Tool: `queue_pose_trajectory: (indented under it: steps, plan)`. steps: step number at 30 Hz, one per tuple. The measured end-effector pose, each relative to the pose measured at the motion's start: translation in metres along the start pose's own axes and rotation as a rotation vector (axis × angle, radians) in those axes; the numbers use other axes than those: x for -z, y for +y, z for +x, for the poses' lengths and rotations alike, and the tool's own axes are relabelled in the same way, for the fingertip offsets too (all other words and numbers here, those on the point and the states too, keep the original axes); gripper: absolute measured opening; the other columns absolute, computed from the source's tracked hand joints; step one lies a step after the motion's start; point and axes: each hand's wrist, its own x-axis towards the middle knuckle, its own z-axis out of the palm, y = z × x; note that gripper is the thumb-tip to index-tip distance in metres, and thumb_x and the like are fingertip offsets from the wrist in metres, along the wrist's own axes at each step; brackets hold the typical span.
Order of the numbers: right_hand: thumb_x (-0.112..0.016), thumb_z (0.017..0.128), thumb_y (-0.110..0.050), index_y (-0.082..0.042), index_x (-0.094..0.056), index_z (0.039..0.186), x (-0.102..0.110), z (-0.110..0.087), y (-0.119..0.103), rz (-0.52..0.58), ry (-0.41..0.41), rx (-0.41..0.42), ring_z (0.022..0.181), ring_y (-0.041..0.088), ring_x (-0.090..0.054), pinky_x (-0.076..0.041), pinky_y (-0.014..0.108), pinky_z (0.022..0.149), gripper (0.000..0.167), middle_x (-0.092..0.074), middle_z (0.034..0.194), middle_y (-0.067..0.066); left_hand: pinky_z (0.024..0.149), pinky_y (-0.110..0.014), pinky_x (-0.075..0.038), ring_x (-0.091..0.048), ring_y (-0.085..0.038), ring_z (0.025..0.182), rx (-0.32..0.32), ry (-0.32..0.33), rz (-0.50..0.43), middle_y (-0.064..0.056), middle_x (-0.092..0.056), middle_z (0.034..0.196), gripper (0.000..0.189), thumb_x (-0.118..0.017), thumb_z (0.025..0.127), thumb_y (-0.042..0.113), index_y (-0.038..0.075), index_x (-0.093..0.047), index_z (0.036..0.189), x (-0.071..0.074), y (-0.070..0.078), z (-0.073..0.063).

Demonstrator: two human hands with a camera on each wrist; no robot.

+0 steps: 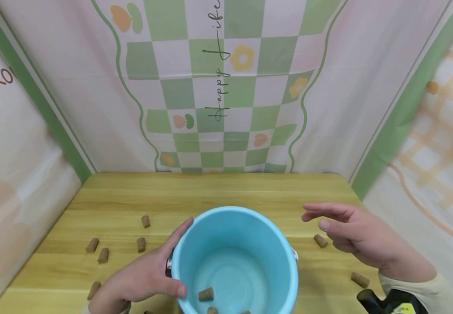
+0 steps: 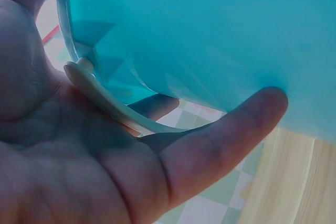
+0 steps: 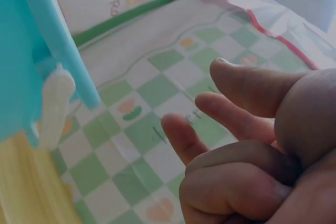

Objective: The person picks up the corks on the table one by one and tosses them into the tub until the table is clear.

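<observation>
A light blue bucket [image 1: 234, 213] stands at the near middle of the wooden table, its open mouth facing up toward the head camera. My left hand [image 1: 153, 270] grips its left side, thumb at the rim and fingers spread along the outer wall. In the left wrist view, the white handle [image 2: 113, 100] runs between palm and bucket. Inside lies a brown cork stopper [image 1: 206, 294], with parts of others at the frame's bottom edge. Off to the right, my right hand [image 1: 362, 233] hovers with nothing in it, index finger and thumb extended, other fingers bent. Below its fingertips is a cork [image 1: 320, 240].
Left of the bucket, several corks lie scattered on the table [image 1: 211, 189], among them one cork [image 1: 145, 221] farther back. Another cork [image 1: 360, 279] is near the right sleeve. Patterned cloth [image 1: 242, 96] hangs behind the table and along both sides.
</observation>
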Motion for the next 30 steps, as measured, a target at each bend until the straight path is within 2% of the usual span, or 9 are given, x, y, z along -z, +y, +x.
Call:
queue_pose_trajectory:
  steps: [10, 18, 25, 30]
  plan:
    - [-0.028, 0.105, 0.01, -0.01, -0.053, 0.145, 0.037, -0.031, 0.016, 0.186, 0.026, -0.027, 0.051, 0.019, -0.015, -0.013, 0.033, 0.044, 0.051, -0.059, 0.129, 0.006, 0.09, -0.041, -0.052, -0.049, -0.038, 0.125, -0.007, -0.014, -0.002, -0.016, -0.027, 0.155, 0.11, -0.079, 0.088, 0.035, 0.038, 0.005, 0.159, 0.0, 0.001, 0.002]
    - [-0.024, 0.107, 0.005, -0.015, -0.051, 0.147, 0.054, -0.049, 0.03, 0.256, 0.018, -0.079, 0.052, 0.02, -0.013, -0.014, 0.032, 0.045, 0.052, -0.058, 0.131, 0.004, 0.091, -0.04, -0.051, -0.046, -0.041, 0.127, 0.011, -0.006, -0.006, -0.016, -0.027, 0.156, 0.11, -0.079, 0.088, 0.034, 0.039, 0.004, 0.159, -0.001, 0.003, 0.0]
    - [-0.021, 0.108, 0.004, -0.016, -0.049, 0.148, 0.07, -0.064, 0.044, 0.327, 0.019, -0.095, 0.052, 0.02, -0.01, -0.011, 0.032, 0.044, 0.054, -0.056, 0.136, 0.004, 0.091, -0.043, -0.052, -0.047, -0.039, 0.127, -0.032, -0.014, -0.007, -0.021, -0.027, 0.154, 0.108, -0.077, 0.089, 0.035, 0.036, 0.004, 0.16, 0.0, -0.001, 0.001]
    - [-0.019, 0.108, 0.005, -0.017, -0.047, 0.15, 0.081, -0.075, 0.051, 0.345, 0.018, -0.096, 0.052, 0.018, -0.011, -0.011, 0.031, 0.044, 0.055, -0.055, 0.14, 0.003, 0.091, -0.042, -0.052, -0.047, -0.038, 0.127, -0.02, -0.013, -0.009, -0.018, -0.027, 0.155, 0.108, -0.078, 0.088, 0.036, 0.037, 0.004, 0.159, -0.001, -0.001, 0.001]
